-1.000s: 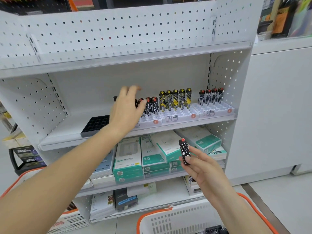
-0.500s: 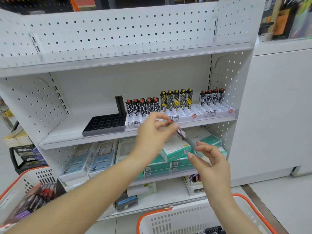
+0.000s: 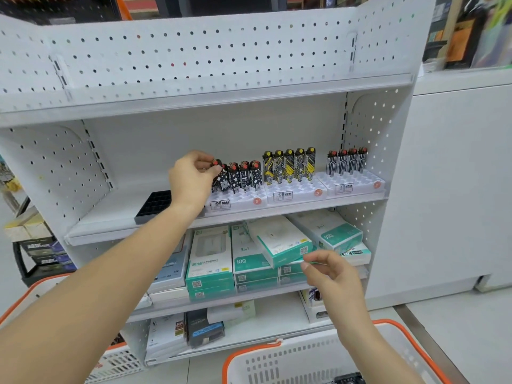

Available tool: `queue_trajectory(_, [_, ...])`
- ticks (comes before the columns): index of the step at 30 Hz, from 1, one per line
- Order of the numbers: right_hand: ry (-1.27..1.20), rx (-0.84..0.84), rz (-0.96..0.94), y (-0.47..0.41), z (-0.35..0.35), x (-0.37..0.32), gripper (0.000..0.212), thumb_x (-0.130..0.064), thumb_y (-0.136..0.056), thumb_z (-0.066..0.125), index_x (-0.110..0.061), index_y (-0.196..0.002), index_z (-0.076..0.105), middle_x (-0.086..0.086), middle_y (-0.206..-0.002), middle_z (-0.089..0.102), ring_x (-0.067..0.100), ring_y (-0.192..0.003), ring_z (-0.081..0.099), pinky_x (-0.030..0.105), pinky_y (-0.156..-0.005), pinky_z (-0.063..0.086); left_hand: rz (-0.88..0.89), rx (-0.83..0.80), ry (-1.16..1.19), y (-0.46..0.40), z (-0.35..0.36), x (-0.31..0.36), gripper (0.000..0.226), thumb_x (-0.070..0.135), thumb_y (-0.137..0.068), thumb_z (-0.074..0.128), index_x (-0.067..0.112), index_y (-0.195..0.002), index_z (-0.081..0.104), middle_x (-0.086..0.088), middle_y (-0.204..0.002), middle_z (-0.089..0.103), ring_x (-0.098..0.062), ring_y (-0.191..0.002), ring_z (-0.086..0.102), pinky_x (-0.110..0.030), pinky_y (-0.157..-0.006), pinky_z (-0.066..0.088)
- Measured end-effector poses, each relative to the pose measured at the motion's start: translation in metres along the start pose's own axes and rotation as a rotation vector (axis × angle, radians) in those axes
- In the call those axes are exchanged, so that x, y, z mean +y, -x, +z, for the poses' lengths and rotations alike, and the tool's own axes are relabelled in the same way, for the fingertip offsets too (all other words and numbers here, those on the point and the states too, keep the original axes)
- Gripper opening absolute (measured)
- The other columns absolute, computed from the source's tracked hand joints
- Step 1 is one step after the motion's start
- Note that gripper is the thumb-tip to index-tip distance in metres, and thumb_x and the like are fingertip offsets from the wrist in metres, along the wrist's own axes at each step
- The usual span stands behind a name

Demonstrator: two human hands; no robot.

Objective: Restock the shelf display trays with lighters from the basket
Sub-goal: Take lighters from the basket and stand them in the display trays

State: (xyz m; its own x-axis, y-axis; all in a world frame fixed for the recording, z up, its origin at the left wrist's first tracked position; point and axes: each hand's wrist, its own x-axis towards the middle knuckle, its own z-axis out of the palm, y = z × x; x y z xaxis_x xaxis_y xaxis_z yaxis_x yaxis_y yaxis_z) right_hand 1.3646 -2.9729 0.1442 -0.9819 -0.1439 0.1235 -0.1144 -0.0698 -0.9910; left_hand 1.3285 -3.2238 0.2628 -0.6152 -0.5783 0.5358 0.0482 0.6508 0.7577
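Observation:
My left hand [image 3: 191, 178] pinches the red-capped top of a black-and-white patterned lighter [image 3: 220, 178] at the left end of the left white display tray [image 3: 243, 202] on the middle shelf. Beside it stand several black-and-white lighters [image 3: 245, 176]. The middle tray [image 3: 299, 189] carries several yellow-and-black lighters [image 3: 289, 164]. The right tray [image 3: 357, 181] has several striped lighters [image 3: 347, 162] in its back row. My right hand [image 3: 329, 273] hovers lower, in front of the boxes, fingers loosely curled and holding nothing. The white basket with an orange rim [image 3: 277, 356] sits at the bottom, below my right forearm.
A black empty grid tray [image 3: 153, 206] lies on the shelf left of my left wrist. Green-and-white boxes [image 3: 210, 259] fill the shelf below. A second orange-rimmed basket [image 3: 116, 361] sits at the lower left. A white cabinet [image 3: 457, 176] stands to the right.
The lighter passed from my right hand to my left. My left hand carried it up to the left tray. My right hand dropped lower, holding nothing.

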Motion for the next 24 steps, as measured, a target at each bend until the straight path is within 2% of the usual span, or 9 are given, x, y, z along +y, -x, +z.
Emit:
queue_trajectory(3, [-0.007, 0.005, 0.007, -0.0022, -0.0031, -0.0005, 0.012, -0.004, -0.084, 0.067, -0.016, -0.083, 0.067, -0.002, -0.084, 0.068, 0.016, -0.076, 0.06, 0.026, -0.069, 0.043, 0.064, -0.035, -0.07, 0.0006, 0.0036, 0.001, 0.014, 0.014, -0.085, 0.07, 0.012, -0.099, 0.067, 0.002, -0.09, 0.064, -0.002, -0.075, 0.056, 0.003, -0.058, 0.036])
queue_trajectory(7, [-0.073, -0.004, 0.05, -0.0067, -0.0072, -0.0031, 0.007, -0.006, -0.087, 0.065, -0.011, -0.09, 0.067, 0.0, -0.088, 0.067, 0.017, -0.083, 0.063, 0.025, -0.07, 0.05, 0.076, -0.036, -0.117, -0.0033, 0.0056, 0.0025, 0.011, 0.015, -0.086, 0.07, 0.014, -0.096, 0.067, 0.003, -0.089, 0.064, 0.001, -0.073, 0.055, 0.003, -0.058, 0.035])
queue_trajectory(10, [-0.081, -0.027, 0.07, -0.008, -0.0075, -0.0042, 0.008, -0.006, -0.087, 0.064, -0.011, -0.093, 0.066, 0.002, -0.088, 0.066, 0.017, -0.085, 0.064, 0.022, -0.067, 0.052, 0.071, -0.03, -0.131, -0.0045, 0.0065, 0.0016, 0.011, 0.015, -0.086, 0.069, 0.014, -0.097, 0.066, 0.003, -0.089, 0.063, -0.006, -0.076, 0.057, -0.002, -0.059, 0.035])
queue_trajectory(15, [-0.069, -0.054, 0.074, -0.0083, -0.0066, -0.0028, 0.008, -0.007, -0.087, 0.065, -0.013, -0.092, 0.067, 0.0, -0.086, 0.066, 0.018, -0.085, 0.064, 0.021, -0.066, 0.051, 0.048, -0.032, -0.138, -0.0059, 0.0032, 0.0012, 0.01, 0.014, -0.085, 0.07, 0.014, -0.094, 0.066, 0.002, -0.087, 0.063, -0.009, -0.076, 0.058, -0.001, -0.057, 0.034])
queue_trajectory(18, [-0.031, -0.066, 0.063, -0.009, -0.006, -0.0008, 0.008, -0.009, -0.086, 0.066, -0.014, -0.092, 0.067, -0.001, -0.085, 0.066, 0.017, -0.084, 0.063, 0.026, -0.07, 0.052, 0.053, -0.043, -0.158, -0.0041, 0.0011, -0.0001, 0.01, 0.014, -0.085, 0.071, 0.014, -0.093, 0.066, 0.001, -0.085, 0.063, -0.01, -0.074, 0.058, -0.005, -0.061, 0.036])
queue_trajectory(21, [0.122, -0.09, 0.041, -0.0098, -0.0059, 0.0025, 0.007, -0.012, -0.085, 0.068, -0.018, -0.089, 0.067, -0.005, -0.085, 0.067, 0.014, -0.081, 0.062, 0.028, -0.074, 0.05, 0.081, -0.064, -0.194, -0.0008, 0.002, 0.0004, 0.01, 0.013, -0.085, 0.07, 0.012, -0.094, 0.068, 0.001, -0.085, 0.063, -0.012, -0.076, 0.059, -0.016, -0.071, 0.041])
queue_trajectory(24, [0.519, -0.142, -0.044, -0.0089, -0.0094, 0.0056, 0.007, -0.026, -0.088, 0.065, -0.03, -0.088, 0.06, -0.015, -0.086, 0.065, 0.006, -0.077, 0.061, 0.025, -0.07, 0.048, 0.092, -0.094, -0.234, 0.0029, 0.0041, 0.002, 0.01, 0.011, -0.085, 0.068, 0.01, -0.095, 0.068, 0.0, -0.084, 0.063, -0.014, -0.075, 0.057, -0.019, -0.072, 0.039])
